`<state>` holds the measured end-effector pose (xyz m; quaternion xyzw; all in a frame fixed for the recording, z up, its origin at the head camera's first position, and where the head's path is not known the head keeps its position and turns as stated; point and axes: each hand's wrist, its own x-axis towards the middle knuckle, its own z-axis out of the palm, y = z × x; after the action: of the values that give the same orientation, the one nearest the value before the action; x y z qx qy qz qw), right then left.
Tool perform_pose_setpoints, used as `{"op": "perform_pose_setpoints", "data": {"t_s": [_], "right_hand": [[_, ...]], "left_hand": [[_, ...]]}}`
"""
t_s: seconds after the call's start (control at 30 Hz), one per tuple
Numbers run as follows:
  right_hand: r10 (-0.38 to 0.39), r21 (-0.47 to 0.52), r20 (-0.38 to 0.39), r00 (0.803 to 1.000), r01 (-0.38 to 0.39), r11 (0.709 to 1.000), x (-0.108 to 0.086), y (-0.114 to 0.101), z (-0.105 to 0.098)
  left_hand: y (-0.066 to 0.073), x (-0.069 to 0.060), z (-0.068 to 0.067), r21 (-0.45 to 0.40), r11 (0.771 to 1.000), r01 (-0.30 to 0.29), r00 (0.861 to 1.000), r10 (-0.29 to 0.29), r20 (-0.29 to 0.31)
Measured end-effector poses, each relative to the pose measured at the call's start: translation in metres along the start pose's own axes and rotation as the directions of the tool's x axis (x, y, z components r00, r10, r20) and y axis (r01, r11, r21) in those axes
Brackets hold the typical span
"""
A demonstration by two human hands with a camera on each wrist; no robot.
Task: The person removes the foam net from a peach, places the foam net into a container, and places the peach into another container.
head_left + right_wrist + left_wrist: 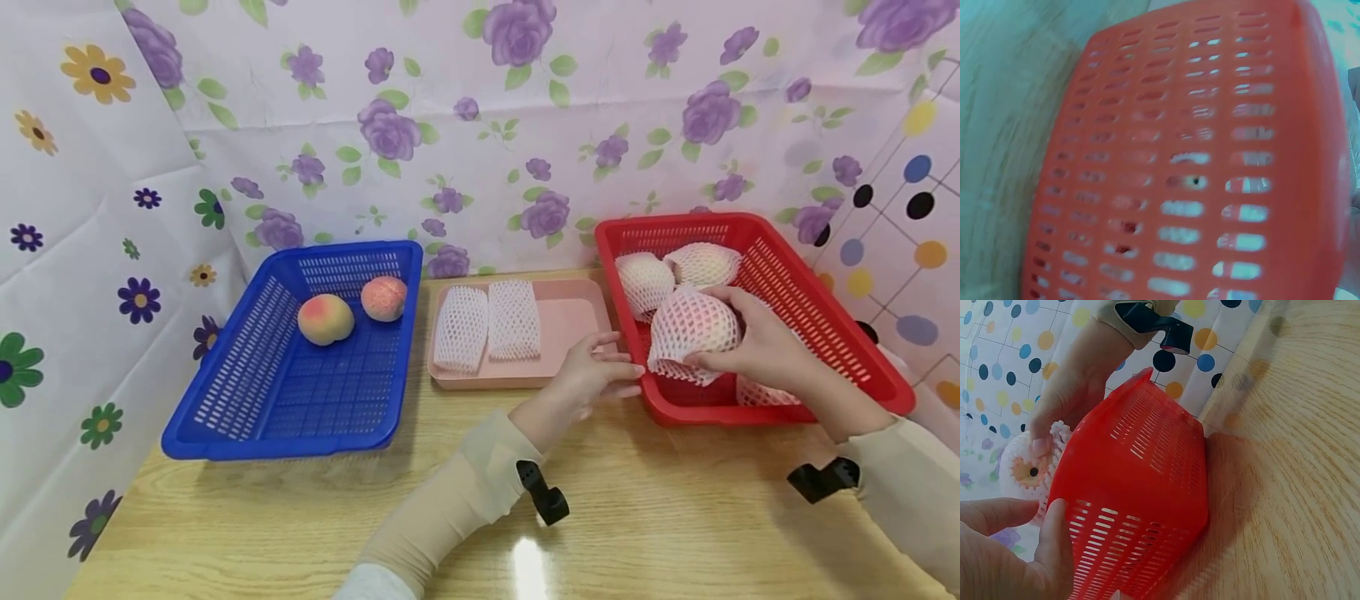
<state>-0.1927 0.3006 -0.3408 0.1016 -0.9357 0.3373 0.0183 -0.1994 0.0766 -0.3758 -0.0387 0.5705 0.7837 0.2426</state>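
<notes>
My right hand (772, 346) grips a pinkish-yellow peach in a white foam net (692, 327), above the front left part of the red basket (712, 414). The net's loose end hangs open toward the lower left. Beside that basket's left rim, my left hand (581, 379) has loosely spread fingers and holds nothing. In the left wrist view, the peach's stem hollow (1033, 472) shows through the net's opening. More netted fruit (643, 283) lies in the red basket, partly hidden by my right hand. The red basket's side wall (1310, 156) fills the right wrist view, hiding the right hand.
A blue basket (281, 454) on the left contains two bare peaches (326, 319). Between the baskets, a pink tray (573, 321) bears two flat white foam nets (514, 320). All stand on a wooden table (300, 517) against a flowered cloth backdrop.
</notes>
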Motion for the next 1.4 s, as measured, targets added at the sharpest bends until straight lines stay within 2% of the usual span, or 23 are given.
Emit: {"op": "perform_pose_setpoints", "data": {"t_s": [0.13,0.33,0.63,0.83,1.03,1.4], "right_hand": [[-0.012,0.016,-0.021,1.0,0.012,1.0,-0.002,-0.007,0.001],[-0.084,0.068,-0.04,0.996,0.087,0.994,-0.003,-0.015,0.007],[-0.111,0.125,-0.042,0.993,0.116,0.985,0.001,-0.031,0.022],[-0.138,0.146,-0.038,0.99,0.143,0.979,0.003,-0.04,0.03],[-0.169,0.205,-0.026,0.985,0.17,0.964,0.004,-0.051,0.038],[-0.208,0.189,-0.034,0.977,0.211,0.959,0.004,-0.067,0.062]], "left_hand": [[0.003,-0.002,-0.003,0.006,1.0,-0.022,1.0,0.022,-0.008],[0.01,-0.004,-0.009,-0.004,1.0,-0.023,0.999,0.023,-0.031],[0.023,-0.007,-0.012,-0.038,0.999,-0.012,0.999,0.013,0.034],[0.026,-0.013,-0.015,-0.026,0.999,-0.038,0.995,0.041,0.094],[0.027,-0.016,-0.019,-0.029,0.999,-0.042,0.993,0.045,0.112],[0.029,-0.025,-0.039,-0.029,0.998,-0.052,0.987,0.055,0.148]]}}
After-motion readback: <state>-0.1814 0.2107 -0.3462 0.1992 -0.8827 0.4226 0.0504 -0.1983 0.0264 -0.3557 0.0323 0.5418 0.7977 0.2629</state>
